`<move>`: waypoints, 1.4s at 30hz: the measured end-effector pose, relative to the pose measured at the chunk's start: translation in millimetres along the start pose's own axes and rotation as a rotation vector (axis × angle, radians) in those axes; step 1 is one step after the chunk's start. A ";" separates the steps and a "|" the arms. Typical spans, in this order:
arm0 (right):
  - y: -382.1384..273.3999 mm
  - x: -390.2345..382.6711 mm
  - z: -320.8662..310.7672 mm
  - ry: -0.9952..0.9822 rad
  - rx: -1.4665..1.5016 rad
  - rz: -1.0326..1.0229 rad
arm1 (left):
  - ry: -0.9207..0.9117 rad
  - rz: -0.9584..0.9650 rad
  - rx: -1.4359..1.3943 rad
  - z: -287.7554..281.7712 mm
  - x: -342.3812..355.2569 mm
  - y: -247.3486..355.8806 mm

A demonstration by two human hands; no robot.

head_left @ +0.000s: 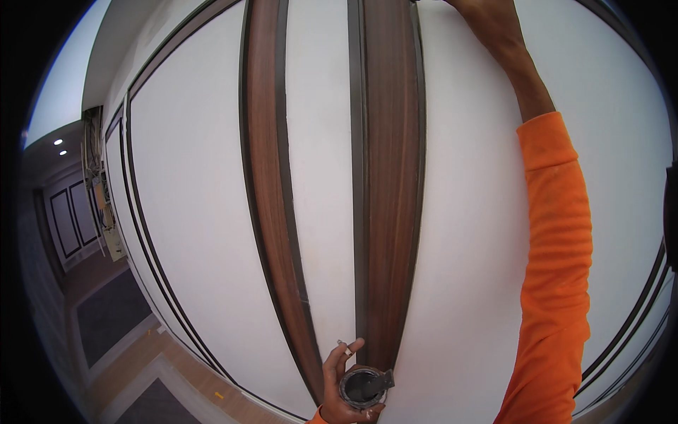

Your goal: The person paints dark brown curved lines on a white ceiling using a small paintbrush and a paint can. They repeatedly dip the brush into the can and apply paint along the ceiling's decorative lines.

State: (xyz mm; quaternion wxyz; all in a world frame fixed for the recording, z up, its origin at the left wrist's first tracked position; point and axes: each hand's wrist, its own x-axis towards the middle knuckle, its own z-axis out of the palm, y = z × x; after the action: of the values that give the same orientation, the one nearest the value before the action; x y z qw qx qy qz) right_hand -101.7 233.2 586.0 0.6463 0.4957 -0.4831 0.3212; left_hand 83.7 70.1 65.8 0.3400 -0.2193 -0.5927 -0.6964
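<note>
My left hand (333,385) holds a small round container (359,387) of dark material, low in front of the wooden trim. A flat dark tool (381,381) rests across the container's rim. A small pale object (345,348) is between my raised fingers. My right hand (480,18), with an orange sleeve below it, reaches to the top edge of the view, near the top of the wider dark-edged wood strip (388,177); its fingertips are mostly cut off. A narrower wood strip (268,177) runs to its left, with white wall panels (473,212) around them.
At the far left, an opening (99,184) in the wall shows bundled wires and boards, with a corridor and ceiling lights beyond. Dark floor patches (113,318) with pale borders lie on the wood-toned floor at lower left. More dark-lined panels (625,318) curve away at right.
</note>
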 end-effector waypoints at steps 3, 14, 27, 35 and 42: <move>-4.6 -1.9 -3.4 0.058 0.008 0.010 | -0.010 0.014 -0.006 0.3 -1.8 -4.4; -3.8 -3.0 -8.3 -0.010 0.000 0.034 | -0.042 0.033 -0.016 -0.5 0.8 -10.4; -8.5 -2.2 5.4 0.009 -0.009 0.001 | -0.047 0.035 -0.050 -7.1 1.4 -3.8; -8.2 -2.1 5.1 0.053 -0.029 -0.039 | -0.042 0.043 -0.060 -8.0 0.6 -4.8; -0.8 -0.8 0.6 0.023 -0.061 -0.042 | -0.044 0.035 -0.023 -12.8 0.2 -8.2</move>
State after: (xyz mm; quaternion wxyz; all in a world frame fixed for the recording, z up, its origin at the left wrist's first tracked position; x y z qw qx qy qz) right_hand -101.4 232.4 584.9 0.6732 0.4821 -0.4749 0.2982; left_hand 78.9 58.1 57.8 0.3366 -0.2486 -0.5882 -0.6920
